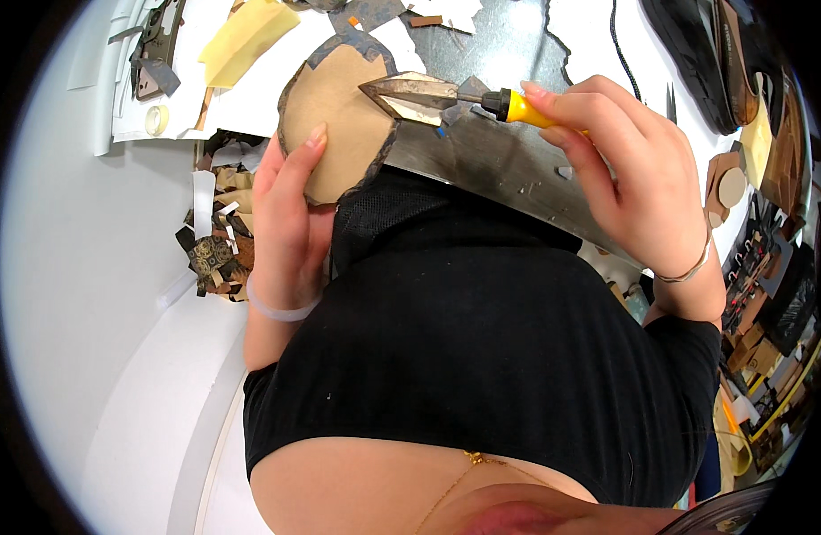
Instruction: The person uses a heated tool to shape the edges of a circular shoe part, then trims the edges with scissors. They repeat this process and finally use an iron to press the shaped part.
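1. Guarding the black shirt point(482, 348) comes first, we judge: the work sits close in front of it, so we would hold our elbows easy and let nothing drag.

2. Our left grip point(284, 201) is closed on the lower left of the oval piece point(339, 134), thumb on the tan face; the fingers behind are mostly hidden. A firm pinch seems right here, with the thumb well apart from the tool's point.

3. The oval piece is held up in that hand at the near edge of the surface point(509, 174), face toward us. Dark edging point(355, 40) laps over its top. We would turn the piece so each stretch meets the tool squarely.

4. Our right grip point(638, 147) is nearly closed, fingertips pinching the yellow handle of the tool point(419, 87). That light hold should give fine control — better than a full fist.

5. The tool's pointed metal head crosses the piece's right edge; whether it touches, we cannot tell. We would favour the flat over the tip, lest it score the face.

6. Farther off, a yellow sheet point(250, 40) and a brown scrap point(426, 20) lie apart from the work; we can leave them there.
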The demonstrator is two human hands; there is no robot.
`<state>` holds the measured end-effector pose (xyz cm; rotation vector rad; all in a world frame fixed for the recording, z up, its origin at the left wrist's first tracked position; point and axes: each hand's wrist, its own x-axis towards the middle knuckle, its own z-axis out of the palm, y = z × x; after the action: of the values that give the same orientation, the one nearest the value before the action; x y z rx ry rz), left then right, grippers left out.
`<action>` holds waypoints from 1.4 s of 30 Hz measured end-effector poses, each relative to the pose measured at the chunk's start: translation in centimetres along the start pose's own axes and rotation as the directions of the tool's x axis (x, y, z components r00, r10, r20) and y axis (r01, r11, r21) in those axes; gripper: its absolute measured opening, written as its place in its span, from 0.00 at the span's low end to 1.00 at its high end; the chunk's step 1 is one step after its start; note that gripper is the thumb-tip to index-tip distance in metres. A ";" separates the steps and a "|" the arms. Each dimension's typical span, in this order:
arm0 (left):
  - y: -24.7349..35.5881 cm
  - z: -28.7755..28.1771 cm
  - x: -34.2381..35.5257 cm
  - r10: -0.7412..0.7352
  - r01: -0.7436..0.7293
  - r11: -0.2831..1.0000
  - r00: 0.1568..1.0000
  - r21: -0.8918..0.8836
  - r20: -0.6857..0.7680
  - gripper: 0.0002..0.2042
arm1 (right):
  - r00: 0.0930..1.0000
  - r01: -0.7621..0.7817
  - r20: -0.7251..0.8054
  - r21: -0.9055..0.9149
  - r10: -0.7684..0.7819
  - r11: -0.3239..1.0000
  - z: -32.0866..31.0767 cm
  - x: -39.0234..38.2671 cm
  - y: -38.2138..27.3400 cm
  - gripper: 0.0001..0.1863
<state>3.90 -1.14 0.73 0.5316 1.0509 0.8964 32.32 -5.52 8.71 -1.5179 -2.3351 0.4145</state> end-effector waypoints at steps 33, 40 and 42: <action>0.4 1.0 0.2 -0.014 0.011 0.999 0.998 -0.052 -0.056 0.18 | 0.999 -0.014 -0.039 -0.020 0.013 1.000 1.5 -0.5 0.0 0.15; -0.3 1.0 0.2 0.199 -0.205 0.966 0.978 0.158 0.058 0.19 | 1.000 0.000 -0.027 -0.088 -0.003 0.996 1.9 -0.2 -0.4 0.14; -0.5 1.3 0.1 0.234 -0.241 0.950 0.971 0.199 0.060 0.18 | 0.999 0.011 -0.031 -0.111 -0.014 0.994 2.1 0.1 -0.6 0.14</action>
<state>5.26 -1.29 0.89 0.8585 1.0681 0.9904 30.92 -5.81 7.03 -1.5467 -2.3776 0.2591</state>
